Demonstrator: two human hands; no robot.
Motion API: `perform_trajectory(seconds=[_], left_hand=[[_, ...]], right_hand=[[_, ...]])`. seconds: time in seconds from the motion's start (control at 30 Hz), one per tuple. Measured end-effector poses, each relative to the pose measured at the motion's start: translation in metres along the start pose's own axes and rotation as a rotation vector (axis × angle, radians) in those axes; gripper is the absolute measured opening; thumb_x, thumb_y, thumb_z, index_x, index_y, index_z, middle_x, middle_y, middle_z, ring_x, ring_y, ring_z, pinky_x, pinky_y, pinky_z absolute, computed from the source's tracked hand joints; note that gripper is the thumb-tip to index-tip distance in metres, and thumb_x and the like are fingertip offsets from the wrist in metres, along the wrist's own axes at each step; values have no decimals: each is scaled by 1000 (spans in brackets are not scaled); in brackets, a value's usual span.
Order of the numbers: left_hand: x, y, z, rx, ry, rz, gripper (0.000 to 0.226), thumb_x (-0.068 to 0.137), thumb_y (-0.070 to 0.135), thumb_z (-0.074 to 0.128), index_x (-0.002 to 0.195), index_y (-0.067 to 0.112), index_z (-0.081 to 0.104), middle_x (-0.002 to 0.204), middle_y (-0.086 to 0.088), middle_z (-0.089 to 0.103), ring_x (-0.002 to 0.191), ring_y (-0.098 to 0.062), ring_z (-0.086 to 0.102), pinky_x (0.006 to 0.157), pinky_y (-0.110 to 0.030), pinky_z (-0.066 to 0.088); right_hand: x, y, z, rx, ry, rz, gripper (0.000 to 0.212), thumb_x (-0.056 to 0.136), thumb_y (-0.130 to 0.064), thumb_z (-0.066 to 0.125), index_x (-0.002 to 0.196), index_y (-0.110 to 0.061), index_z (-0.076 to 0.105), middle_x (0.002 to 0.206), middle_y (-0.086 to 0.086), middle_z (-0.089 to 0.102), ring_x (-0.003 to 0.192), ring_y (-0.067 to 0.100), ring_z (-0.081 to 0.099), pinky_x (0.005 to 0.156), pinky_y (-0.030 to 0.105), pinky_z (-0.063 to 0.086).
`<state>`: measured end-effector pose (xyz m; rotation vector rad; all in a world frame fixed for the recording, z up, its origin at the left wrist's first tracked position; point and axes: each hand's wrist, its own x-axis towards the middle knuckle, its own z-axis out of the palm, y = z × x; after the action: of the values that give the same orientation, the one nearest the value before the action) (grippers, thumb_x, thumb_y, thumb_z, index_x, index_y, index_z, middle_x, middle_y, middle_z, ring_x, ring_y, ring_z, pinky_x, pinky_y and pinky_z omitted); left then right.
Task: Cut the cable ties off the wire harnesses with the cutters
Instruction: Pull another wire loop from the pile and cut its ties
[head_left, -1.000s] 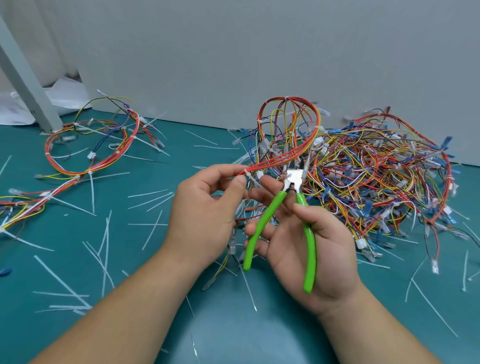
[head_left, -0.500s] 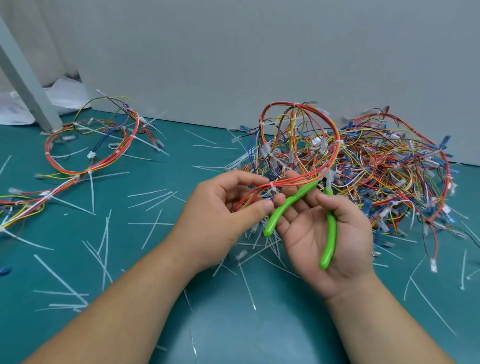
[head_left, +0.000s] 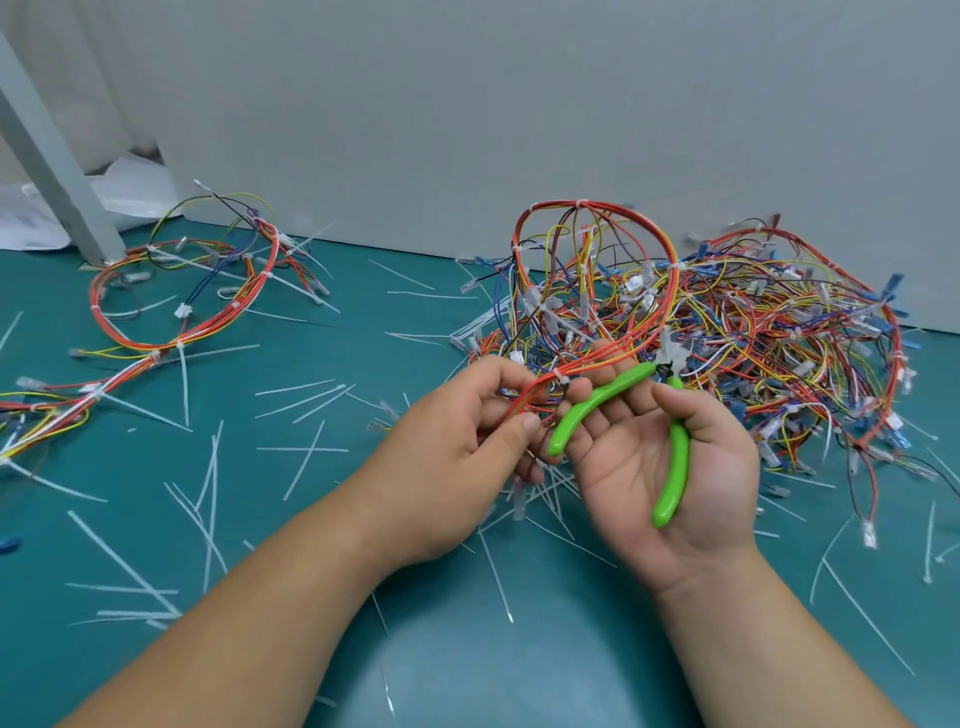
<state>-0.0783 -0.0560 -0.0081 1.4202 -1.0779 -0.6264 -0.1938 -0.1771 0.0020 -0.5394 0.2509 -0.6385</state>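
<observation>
My left hand (head_left: 447, 457) is pinching a looped wire harness (head_left: 673, 270) by its red strands, just beside a white cable tie (head_left: 558, 375), holding the loop upright above the teal counter (head_left: 467, 654). My right hand (head_left: 631, 467) is lying palm up, its fingers (head_left: 597, 415) cradling the green cutters (head_left: 679, 462), thumb curling over one handle, handles spread apart. A tangled pile (head_left: 789, 332) of harnesses is sitting just behind; cut ties (head_left: 210, 467) are littering the counter.
</observation>
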Motion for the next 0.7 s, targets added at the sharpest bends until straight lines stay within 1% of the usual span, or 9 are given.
perform_trajectory(seconds=[0.1, 0.2, 0.3, 0.4, 0.47, 0.53, 0.57, 0.63, 0.7], left_hand=[[1, 0, 2, -31, -4, -27, 23, 95, 27, 52, 117, 31, 55, 71, 10, 66, 63, -11, 57, 66, -27, 50], [0, -2, 3, 90, -14, 10, 14, 98, 19, 62, 111, 23, 62, 67, 23, 62, 58, 2, 52, 60, -15, 45], [1, -3, 3, 93, 18, -56, 10, 102, 16, 56, 102, 24, 63, 64, 10, 61, 50, -11, 54, 53, -26, 48], [0, 2, 3, -54, -6, -104, 20, 105, 18, 49, 109, 34, 60, 65, -2, 66, 43, -19, 54, 47, -25, 43], [0, 4, 5, -142, -37, -128, 21, 97, 20, 50, 106, 36, 61, 66, -5, 65, 43, -21, 54, 46, -24, 42], [0, 5, 8, -241, -54, -173, 15, 90, 22, 49, 99, 27, 60, 62, -6, 59, 45, -21, 53, 44, -24, 41], [0, 6, 10, -291, -58, -195, 7, 92, 26, 53, 97, 22, 58, 59, -4, 54, 45, -19, 50, 43, -23, 39], [-1, 5, 14, -319, -48, -199, 20, 100, 35, 58, 92, 18, 53, 55, 3, 40, 44, -12, 36, 41, -20, 31], [0, 4, 15, -243, -7, -189, 24, 104, 33, 48, 87, 17, 53, 51, 9, 34, 42, -7, 27, 41, -18, 26]], right_hand=[[1, -2, -1, 5, 6, -16, 29, 81, -22, 50, 102, -6, 63, 90, 8, 65, 82, 24, 68, 81, 34, 57], [1, -4, -1, 23, 10, -46, 26, 81, -22, 49, 99, -7, 61, 88, 7, 65, 80, 23, 68, 80, 34, 57], [1, -7, -2, 45, -1, -54, 24, 82, -23, 49, 96, -8, 61, 86, 6, 65, 79, 23, 68, 78, 33, 58], [2, -8, -4, 29, 1, -39, 29, 83, -25, 49, 103, -6, 60, 90, 8, 63, 81, 24, 67, 81, 34, 57], [3, -7, -5, -2, 2, -32, 35, 84, -28, 49, 110, -7, 57, 92, 8, 62, 82, 24, 67, 87, 35, 54], [3, -6, -5, -17, -8, -32, 38, 83, -32, 50, 110, -7, 59, 91, 9, 63, 81, 23, 67, 84, 35, 55], [3, -6, -6, -25, -12, -33, 41, 83, -34, 50, 111, -6, 60, 91, 9, 64, 81, 23, 68, 82, 35, 56], [3, -6, -6, -44, -18, -28, 47, 84, -37, 50, 116, -4, 62, 92, 9, 65, 82, 24, 68, 84, 36, 56], [3, -5, -6, -78, -17, -20, 50, 85, -37, 50, 119, -3, 64, 93, 10, 66, 83, 25, 69, 89, 38, 55]])
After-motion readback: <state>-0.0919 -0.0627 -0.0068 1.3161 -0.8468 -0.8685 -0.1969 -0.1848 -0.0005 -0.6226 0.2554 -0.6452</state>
